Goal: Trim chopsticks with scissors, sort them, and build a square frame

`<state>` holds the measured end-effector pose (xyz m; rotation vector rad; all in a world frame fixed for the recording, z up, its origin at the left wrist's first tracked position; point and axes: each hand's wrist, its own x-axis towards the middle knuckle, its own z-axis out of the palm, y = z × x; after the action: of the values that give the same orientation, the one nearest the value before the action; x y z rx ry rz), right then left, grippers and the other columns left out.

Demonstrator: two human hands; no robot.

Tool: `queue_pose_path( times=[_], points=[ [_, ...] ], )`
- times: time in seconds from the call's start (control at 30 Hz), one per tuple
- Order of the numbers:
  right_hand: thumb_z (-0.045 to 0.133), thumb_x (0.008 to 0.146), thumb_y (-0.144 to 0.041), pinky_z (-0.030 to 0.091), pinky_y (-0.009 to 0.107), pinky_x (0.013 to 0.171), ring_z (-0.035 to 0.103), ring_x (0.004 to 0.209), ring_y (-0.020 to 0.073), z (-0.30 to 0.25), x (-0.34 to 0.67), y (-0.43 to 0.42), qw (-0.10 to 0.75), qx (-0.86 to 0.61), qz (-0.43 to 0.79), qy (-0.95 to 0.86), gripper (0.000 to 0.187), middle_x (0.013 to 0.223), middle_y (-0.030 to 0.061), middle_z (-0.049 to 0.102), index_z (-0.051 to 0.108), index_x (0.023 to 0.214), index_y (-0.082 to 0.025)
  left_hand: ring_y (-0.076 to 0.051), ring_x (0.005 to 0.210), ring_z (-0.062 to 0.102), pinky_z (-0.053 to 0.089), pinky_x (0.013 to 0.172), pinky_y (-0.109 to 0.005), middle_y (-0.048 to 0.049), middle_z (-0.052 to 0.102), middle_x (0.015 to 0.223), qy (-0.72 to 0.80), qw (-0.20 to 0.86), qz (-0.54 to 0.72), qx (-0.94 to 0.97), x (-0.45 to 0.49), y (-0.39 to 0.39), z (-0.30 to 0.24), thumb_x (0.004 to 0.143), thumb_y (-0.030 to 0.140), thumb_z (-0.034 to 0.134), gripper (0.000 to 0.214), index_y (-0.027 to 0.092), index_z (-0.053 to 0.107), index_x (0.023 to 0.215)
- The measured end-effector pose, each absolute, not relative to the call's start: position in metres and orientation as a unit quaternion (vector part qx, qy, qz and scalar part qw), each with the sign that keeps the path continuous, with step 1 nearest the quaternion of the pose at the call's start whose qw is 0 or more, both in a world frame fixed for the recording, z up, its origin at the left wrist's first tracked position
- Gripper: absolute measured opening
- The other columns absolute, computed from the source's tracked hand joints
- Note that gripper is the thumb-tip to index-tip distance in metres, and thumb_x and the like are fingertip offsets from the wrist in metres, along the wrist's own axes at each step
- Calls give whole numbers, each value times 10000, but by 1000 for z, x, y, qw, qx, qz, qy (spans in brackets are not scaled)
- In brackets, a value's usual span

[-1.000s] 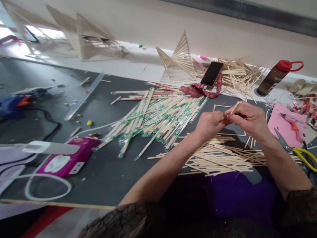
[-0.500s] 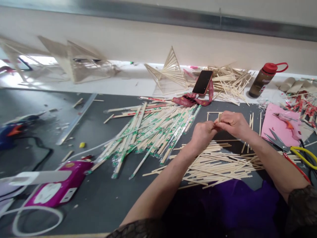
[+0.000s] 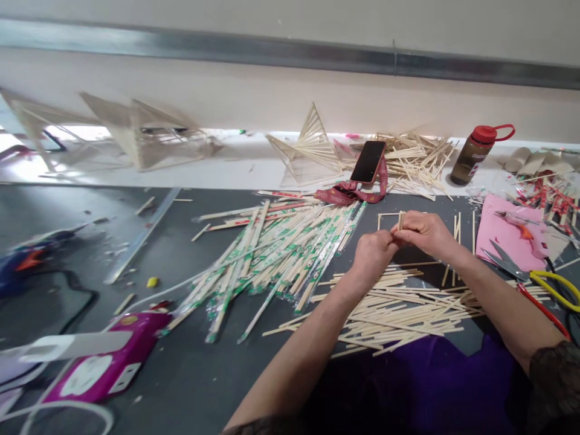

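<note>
My left hand [image 3: 372, 252] and my right hand [image 3: 426, 232] meet over the far side of the loose sticks, fingers closed. Between them is a short visible end of wooden chopsticks [image 3: 401, 220], pointing up from the fingers; the rest is hidden by the hands. Below the wrists lies a loose pile of bare chopsticks [image 3: 403, 311]. Just behind the hands, a few thin sticks form a square-cornered outline [image 3: 379, 222] on the dark table. To the left spreads a heap of chopsticks in clear and green wrappers [image 3: 281, 248].
A pink sheet [image 3: 492, 217] bears a glue gun [image 3: 525, 229], with yellow-handled scissors [image 3: 555, 287] beside it. A phone [image 3: 368, 162], bottle [image 3: 473, 156] and stick models [image 3: 312, 142] stand along the back ledge. At left are a blue glue gun [image 3: 27, 260] and magenta power strip [image 3: 104, 362].
The whole view has shifted, so things sit slightly lower in the picture. Both hands keep their closed hold on the chopsticks, with hardly any change in posture.
</note>
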<state>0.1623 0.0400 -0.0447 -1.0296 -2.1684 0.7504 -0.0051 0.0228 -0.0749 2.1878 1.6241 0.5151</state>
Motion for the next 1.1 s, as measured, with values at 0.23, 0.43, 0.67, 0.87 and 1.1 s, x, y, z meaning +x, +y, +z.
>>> queue_pose_path(
  times=[0.23, 0.43, 0.67, 0.87, 1.1],
  points=[
    [571, 913, -255, 451, 272, 710, 628, 762, 144, -45, 159, 37, 307, -392, 260, -827, 272, 735, 4, 664, 671, 665, -202, -181, 716, 650, 409, 659, -279, -101, 766, 800, 578, 188, 190, 771, -3, 21, -74, 890, 275, 577, 247, 145, 772, 814],
    [607, 874, -252, 453, 274, 710, 618, 755, 139, -28, 164, 30, 340, -418, 250, -805, 140, 814, 4, 673, 736, 899, -204, -126, 597, 616, 453, 595, -235, -38, 719, 660, 554, 329, 342, 684, -22, 17, -54, 835, 329, 649, 258, 151, 748, 677],
    [572, 910, -212, 415, 280, 676, 612, 741, 149, -27, 149, 15, 127, -339, 244, -900, 173, 805, 32, 685, 732, 847, -190, -118, 518, 643, 474, 450, -181, -21, 682, 584, 548, 532, 483, 428, -57, 6, -31, 694, 291, 723, 171, 125, 733, 733],
    [506, 937, -121, 282, 300, 552, 567, 688, 142, -42, 123, -13, 15, -325, 117, -938, 218, 950, 83, 691, 712, 1005, -148, -118, 535, 655, 483, 443, -167, -8, 664, 565, 547, 535, 501, 404, -63, 7, -49, 636, 363, 767, 271, 112, 717, 726],
    [540, 925, -96, 314, 286, 555, 622, 726, 171, -31, 115, -29, -93, -278, 76, -953, 182, 954, 90, 691, 685, 1025, -139, -112, 535, 651, 469, 421, -155, -2, 679, 588, 534, 520, 551, 375, -73, 12, -59, 566, 419, 818, 339, 132, 714, 713]
  ],
)
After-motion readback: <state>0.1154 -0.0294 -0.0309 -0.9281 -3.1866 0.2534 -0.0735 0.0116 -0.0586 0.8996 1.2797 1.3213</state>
